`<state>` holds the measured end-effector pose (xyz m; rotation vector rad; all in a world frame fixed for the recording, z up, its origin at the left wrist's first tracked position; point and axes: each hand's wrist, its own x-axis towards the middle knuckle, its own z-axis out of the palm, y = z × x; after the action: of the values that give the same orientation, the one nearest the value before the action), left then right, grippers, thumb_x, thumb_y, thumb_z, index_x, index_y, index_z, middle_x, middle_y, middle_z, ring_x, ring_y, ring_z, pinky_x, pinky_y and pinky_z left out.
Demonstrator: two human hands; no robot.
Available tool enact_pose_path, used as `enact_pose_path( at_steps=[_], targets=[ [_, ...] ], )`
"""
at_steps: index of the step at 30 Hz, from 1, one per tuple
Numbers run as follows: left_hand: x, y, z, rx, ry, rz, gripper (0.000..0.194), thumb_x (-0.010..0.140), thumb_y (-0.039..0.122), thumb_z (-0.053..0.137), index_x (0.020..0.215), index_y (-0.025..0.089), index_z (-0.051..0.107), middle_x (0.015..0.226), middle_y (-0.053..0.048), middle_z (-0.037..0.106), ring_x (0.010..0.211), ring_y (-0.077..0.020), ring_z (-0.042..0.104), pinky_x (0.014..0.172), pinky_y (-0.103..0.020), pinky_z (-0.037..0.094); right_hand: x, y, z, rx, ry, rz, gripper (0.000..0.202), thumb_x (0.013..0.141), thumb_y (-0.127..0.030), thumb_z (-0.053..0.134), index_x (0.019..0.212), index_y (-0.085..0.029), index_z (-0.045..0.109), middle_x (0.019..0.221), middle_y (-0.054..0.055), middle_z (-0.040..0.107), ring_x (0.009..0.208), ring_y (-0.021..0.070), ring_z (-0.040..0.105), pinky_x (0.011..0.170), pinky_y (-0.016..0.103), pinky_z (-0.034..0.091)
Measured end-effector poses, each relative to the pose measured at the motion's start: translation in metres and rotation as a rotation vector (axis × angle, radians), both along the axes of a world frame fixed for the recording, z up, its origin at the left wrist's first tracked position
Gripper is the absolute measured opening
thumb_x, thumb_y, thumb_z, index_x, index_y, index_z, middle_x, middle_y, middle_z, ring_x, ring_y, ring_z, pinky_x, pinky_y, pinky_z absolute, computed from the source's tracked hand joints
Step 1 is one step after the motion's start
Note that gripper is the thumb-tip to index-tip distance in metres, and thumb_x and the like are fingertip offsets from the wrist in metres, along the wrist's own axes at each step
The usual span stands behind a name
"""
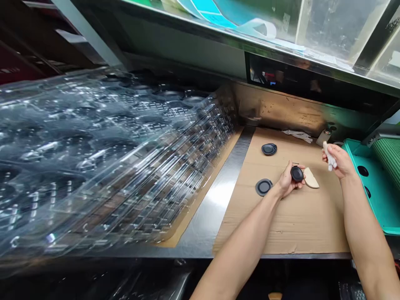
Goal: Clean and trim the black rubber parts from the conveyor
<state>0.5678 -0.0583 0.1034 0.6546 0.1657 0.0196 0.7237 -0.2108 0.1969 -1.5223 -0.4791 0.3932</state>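
My left hand (286, 183) is closed around a small round black part (296, 173), its flat face turned up. Just right of it a cream-coloured pad (311, 178) with a curved edge lies on the cardboard (300, 221). My right hand (341, 161) is raised over the cardboard's right side, pinching a crumpled white cloth (330, 158). Left of my left hand, two more round black parts rest on the cardboard: one farther back (269, 149), the other nearer (263, 187).
Stacked clear plastic trays (118, 166) fill the left side. A turquoise bin (383, 208) with black parts stands right, beside a green conveyor belt (389, 156). A white glove (298, 135) and a small canister (323, 136) sit at the back, under a shelf (218, 31).
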Motion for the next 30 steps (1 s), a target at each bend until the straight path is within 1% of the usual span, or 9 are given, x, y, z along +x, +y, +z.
enact_pose_path(
  at_steps=[3,7,10,12,16,19,23,26,30],
  targets=[
    [-0.002,-0.003,-0.001,0.055,-0.021,-0.033,0.057,0.105,0.049,0.023,0.118,0.011,0.064,0.073,-0.009,0.066,0.049,-0.0176,0.061,0.038,-0.024,0.040,-0.047,-0.008,-0.021,0.012,0.090,0.085,0.040,0.072,-0.049,0.086,0.092,-0.020,0.068,0.091,0.003,0.072,0.068,0.0113,0.064,0.060,0.023,0.054],
    [-0.004,-0.004,-0.003,0.157,-0.008,-0.043,0.058,0.103,0.048,0.026,0.118,0.008,0.065,0.071,-0.008,0.066,0.046,-0.0157,0.058,0.037,-0.024,0.039,-0.075,-0.009,-0.037,0.003,0.108,0.158,0.041,0.073,-0.053,0.086,0.094,-0.021,0.069,0.079,0.002,0.070,0.069,0.0134,0.064,0.060,0.023,0.052],
    [-0.003,-0.005,-0.004,0.218,0.039,-0.058,0.060,0.103,0.048,0.023,0.113,0.007,0.066,0.070,-0.008,0.067,0.045,-0.0149,0.057,0.037,-0.024,0.039,-0.081,-0.005,-0.042,-0.004,0.029,0.138,0.046,0.075,-0.054,0.085,0.105,-0.022,0.071,0.087,0.003,0.074,0.077,0.0160,0.068,0.070,0.028,0.056],
    [-0.003,-0.005,-0.003,0.242,0.063,-0.067,0.061,0.103,0.047,0.022,0.106,0.007,0.067,0.070,-0.008,0.067,0.044,-0.0146,0.057,0.038,-0.024,0.040,-0.084,-0.002,-0.045,-0.073,-0.098,0.093,0.045,0.080,-0.054,0.081,0.109,-0.021,0.072,0.093,0.006,0.076,0.082,0.0188,0.070,0.076,0.033,0.057],
    [-0.005,-0.008,-0.001,0.287,0.096,-0.064,0.059,0.103,0.049,0.024,0.087,0.010,0.065,0.058,-0.007,0.064,0.039,-0.0144,0.055,0.039,-0.025,0.042,-0.092,0.006,-0.054,-0.254,-0.552,0.000,0.028,0.092,-0.045,0.068,0.105,-0.021,0.075,0.099,0.008,0.076,0.088,0.0213,0.070,0.079,0.035,0.055],
    [-0.006,-0.011,-0.001,0.325,0.114,-0.041,0.053,0.102,0.051,0.029,0.082,0.013,0.061,0.052,-0.005,0.061,0.037,-0.0152,0.054,0.038,-0.024,0.042,-0.096,0.011,-0.061,-0.282,-0.805,0.007,0.019,0.095,-0.033,0.062,0.103,-0.022,0.075,0.102,0.008,0.075,0.091,0.0205,0.069,0.081,0.033,0.054],
    [-0.008,-0.013,-0.003,0.378,0.114,0.020,0.043,0.100,0.050,0.037,0.085,0.016,0.060,0.052,-0.004,0.063,0.037,-0.0162,0.056,0.036,-0.023,0.040,-0.096,0.012,-0.067,-0.331,-0.950,0.025,0.018,0.095,-0.026,0.057,0.104,-0.021,0.072,0.098,0.008,0.073,0.089,0.0204,0.068,0.079,0.032,0.053],
    [-0.007,-0.013,-0.008,0.413,0.121,0.003,0.049,0.100,0.053,0.034,0.083,0.016,0.061,0.050,-0.004,0.061,0.035,-0.0160,0.054,0.036,-0.024,0.040,-0.094,0.012,-0.070,-0.381,-0.995,0.029,0.018,0.095,-0.025,0.056,0.103,-0.021,0.071,0.097,0.008,0.072,0.089,0.0207,0.068,0.078,0.031,0.052],
    [-0.006,-0.013,-0.015,0.494,0.143,0.045,0.055,0.100,0.061,0.036,0.080,0.018,0.063,0.048,-0.002,0.059,0.037,-0.0154,0.054,0.038,-0.023,0.039,-0.093,0.015,-0.070,-0.400,-1.007,0.032,0.016,0.095,-0.024,0.055,0.100,-0.021,0.070,0.092,0.008,0.070,0.084,0.0202,0.066,0.076,0.030,0.051]
  ],
)
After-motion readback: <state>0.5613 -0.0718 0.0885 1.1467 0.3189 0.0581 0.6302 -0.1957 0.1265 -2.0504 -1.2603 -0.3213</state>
